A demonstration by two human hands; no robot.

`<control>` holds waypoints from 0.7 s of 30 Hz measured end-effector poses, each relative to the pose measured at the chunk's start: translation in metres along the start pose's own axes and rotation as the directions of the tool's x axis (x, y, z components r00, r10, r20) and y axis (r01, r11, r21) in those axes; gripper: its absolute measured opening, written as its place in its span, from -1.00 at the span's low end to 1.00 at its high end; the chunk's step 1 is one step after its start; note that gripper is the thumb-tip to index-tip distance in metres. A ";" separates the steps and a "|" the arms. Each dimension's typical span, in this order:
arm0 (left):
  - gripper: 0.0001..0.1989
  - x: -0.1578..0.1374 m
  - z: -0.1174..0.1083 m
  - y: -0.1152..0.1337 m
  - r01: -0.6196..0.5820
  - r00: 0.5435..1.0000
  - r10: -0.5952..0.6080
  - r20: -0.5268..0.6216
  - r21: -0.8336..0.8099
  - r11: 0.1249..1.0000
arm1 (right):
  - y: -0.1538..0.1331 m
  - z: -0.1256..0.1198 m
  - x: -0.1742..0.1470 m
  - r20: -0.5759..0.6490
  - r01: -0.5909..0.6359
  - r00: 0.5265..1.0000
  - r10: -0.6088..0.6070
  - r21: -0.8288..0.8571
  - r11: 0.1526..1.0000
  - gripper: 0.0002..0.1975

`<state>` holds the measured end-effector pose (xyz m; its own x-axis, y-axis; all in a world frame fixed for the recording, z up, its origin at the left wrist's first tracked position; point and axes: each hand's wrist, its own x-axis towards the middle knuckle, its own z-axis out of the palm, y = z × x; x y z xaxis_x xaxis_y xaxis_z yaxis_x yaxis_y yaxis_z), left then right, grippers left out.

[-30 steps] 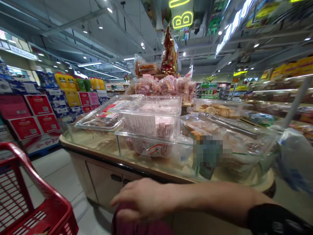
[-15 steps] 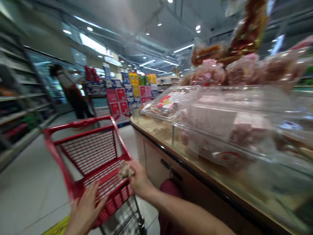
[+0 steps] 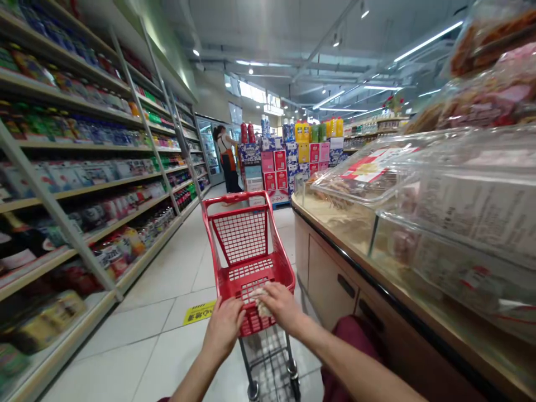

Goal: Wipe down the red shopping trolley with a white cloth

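Observation:
A red plastic shopping cart [image 3: 221, 262] stands right in front of me on grey wheeled legs. My left hand [image 3: 226, 325] is at the near left corner of its basket, fingers bent over the rim. In my right hand [image 3: 281, 306] is a crumpled, off-white cloth [image 3: 262, 301], pressed against the near rim of the basket. The fingers cover part of the cloth. Nothing is visible in the cart's basket.
Shelves of bottles and packets [image 3: 84, 190] line the left. A wooden counter [image 3: 326, 262] with clear-lidded food bins [image 3: 377, 173] runs along my right. Stacked drink cartons [image 3: 274, 170] and a person in an apron [image 3: 228, 159] are ahead. A yellow sticker [image 3: 199, 312] marks the floor.
My view has swung left, bringing the shelves in. My left hand, stretched out flat before, now bends over the cart's rim. My right hand has moved along the near rim with the cloth.

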<state>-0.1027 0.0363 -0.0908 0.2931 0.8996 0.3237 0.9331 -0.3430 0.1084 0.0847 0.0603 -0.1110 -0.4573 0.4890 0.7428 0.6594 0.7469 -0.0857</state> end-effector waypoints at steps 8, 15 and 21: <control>-0.76 -0.005 -0.001 0.007 0.044 0.999 -0.043 0.007 -0.017 0.999 | -0.021 -0.003 -0.008 -0.019 -0.126 0.992 0.126 0.007 0.992 -0.69; -0.75 -0.004 0.008 -0.002 0.022 0.999 -0.023 -0.041 -0.041 0.999 | 0.011 -0.010 -0.016 -0.073 -0.342 0.939 0.337 -0.079 0.936 -0.74; -0.73 0.002 0.012 -0.001 -0.004 0.999 0.000 -0.036 -0.094 0.996 | -0.021 0.025 -0.004 -0.014 -0.092 0.996 0.093 0.016 0.996 -0.61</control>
<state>-0.1009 0.0418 -0.1012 0.2855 0.8893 0.3573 0.9084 -0.3699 0.1947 0.0575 0.0541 -0.1289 -0.3859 0.5497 0.7409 0.6892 0.7057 -0.1645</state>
